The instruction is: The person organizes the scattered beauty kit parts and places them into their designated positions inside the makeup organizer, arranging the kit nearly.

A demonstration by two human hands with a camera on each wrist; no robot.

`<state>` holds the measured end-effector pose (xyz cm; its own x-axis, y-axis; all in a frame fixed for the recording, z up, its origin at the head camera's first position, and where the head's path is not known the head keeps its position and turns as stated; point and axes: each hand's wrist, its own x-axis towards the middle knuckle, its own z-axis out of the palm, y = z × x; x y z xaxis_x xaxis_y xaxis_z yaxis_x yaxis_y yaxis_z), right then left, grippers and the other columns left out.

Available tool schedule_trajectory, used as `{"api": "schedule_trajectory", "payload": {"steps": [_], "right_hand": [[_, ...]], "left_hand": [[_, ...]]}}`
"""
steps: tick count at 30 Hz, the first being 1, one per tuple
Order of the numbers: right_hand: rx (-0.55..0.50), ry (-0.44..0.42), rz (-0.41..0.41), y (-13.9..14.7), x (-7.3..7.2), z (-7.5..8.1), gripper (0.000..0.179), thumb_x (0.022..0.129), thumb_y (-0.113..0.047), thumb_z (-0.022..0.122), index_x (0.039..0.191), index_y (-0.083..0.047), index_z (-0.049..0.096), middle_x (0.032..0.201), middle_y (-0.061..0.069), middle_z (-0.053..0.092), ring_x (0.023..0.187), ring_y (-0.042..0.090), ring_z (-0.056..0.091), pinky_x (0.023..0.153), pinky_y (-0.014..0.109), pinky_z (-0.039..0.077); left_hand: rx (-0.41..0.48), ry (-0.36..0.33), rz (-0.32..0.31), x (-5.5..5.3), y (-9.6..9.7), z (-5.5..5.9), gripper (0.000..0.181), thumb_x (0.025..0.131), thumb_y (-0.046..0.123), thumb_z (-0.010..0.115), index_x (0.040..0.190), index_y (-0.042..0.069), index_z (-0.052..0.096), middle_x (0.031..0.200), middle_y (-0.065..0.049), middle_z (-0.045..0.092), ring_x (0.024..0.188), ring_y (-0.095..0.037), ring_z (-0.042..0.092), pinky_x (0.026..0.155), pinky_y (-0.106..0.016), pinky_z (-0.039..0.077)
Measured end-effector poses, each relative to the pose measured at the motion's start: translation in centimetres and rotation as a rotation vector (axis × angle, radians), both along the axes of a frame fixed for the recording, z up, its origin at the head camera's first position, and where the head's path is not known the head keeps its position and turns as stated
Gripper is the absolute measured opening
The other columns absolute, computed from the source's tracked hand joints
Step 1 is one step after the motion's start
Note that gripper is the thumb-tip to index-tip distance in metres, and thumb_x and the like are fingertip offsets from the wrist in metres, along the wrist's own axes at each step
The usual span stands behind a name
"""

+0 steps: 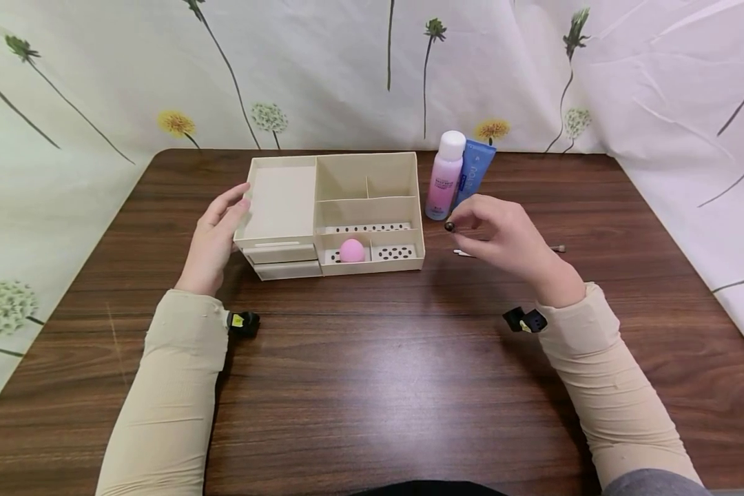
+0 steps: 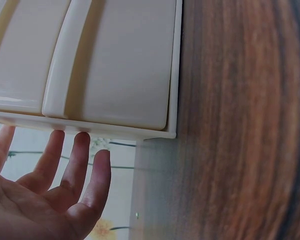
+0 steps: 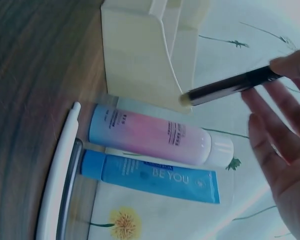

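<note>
My left hand [image 1: 213, 238] is at the left side of a cream desktop organizer [image 1: 282, 200], its fingertips touching the side wall. In the left wrist view, the fingers [image 2: 80, 160] reach up to the wall beside the drawer fronts; the thumb is hidden there. With thumb and fingertips, my right hand [image 1: 502, 238] pinches one end of a slim dark cosmetic tube [image 3: 225, 87] with a pale tip. This tube is raised above the table, right of the organizer. A pink ball [image 1: 352, 251] sits in a front compartment.
A pink-and-blue bottle [image 1: 444, 182] with a white cap stands right of the organizer, beside a blue squeeze tube [image 1: 476, 165]. A white stick-like item [image 3: 60, 165] and a dark rod [image 3: 69, 195] lie on the table by my right hand. A floral cloth [image 1: 347, 76] hangs behind.
</note>
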<state>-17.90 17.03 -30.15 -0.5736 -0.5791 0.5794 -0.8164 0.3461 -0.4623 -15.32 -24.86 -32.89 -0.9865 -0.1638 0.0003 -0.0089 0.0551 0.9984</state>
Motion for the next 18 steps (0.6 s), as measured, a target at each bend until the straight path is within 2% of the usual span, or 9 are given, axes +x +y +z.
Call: {"api": "schedule_trajectory", "payload": {"steps": [7,10,14,18], "right_hand": [[-0.086,0.165,0.047,-1.2,0.2,-0.3,0.024,0.075,0.012,0.076,0.096,0.003,0.069,0.097,0.015,0.071,0.094,0.022,0.065,0.093,0.015,0.046],[-0.113,0.234,0.053,-1.9,0.2,-0.5,0.023,0.075,0.011,0.076,0.096,0.004,0.069,0.096,0.016,0.071,0.095,0.026,0.066,0.097,0.016,0.045],[-0.122,0.335,0.060,-3.0,0.1,-0.7,0.024,0.074,0.009,0.077,0.096,0.004,0.069,0.097,0.016,0.071,0.094,0.029,0.065,0.097,0.019,0.045],[-0.134,0.435,0.086,-4.3,-0.1,-0.5,0.025,0.074,0.010,0.076,0.097,0.002,0.069,0.099,0.015,0.072,0.093,0.030,0.066,0.090,0.030,0.049]], "left_hand": [[0.004,0.003,0.003,0.1,0.0,0.0,0.051,0.099,0.040,0.058,0.146,0.022,0.050,0.112,0.006,0.054,0.090,-0.006,0.057,0.065,-0.016,0.051],[0.010,0.004,0.002,0.1,0.0,0.0,0.050,0.099,0.039,0.058,0.146,0.022,0.050,0.111,0.006,0.055,0.090,-0.006,0.057,0.064,-0.016,0.051],[0.019,0.009,-0.001,0.0,0.1,-0.1,0.049,0.099,0.039,0.059,0.145,0.022,0.051,0.111,0.005,0.055,0.089,-0.006,0.058,0.064,-0.016,0.051],[0.024,0.013,0.000,0.0,0.1,0.0,0.050,0.099,0.038,0.059,0.145,0.022,0.051,0.111,0.005,0.055,0.089,-0.006,0.058,0.065,-0.016,0.051]]}}
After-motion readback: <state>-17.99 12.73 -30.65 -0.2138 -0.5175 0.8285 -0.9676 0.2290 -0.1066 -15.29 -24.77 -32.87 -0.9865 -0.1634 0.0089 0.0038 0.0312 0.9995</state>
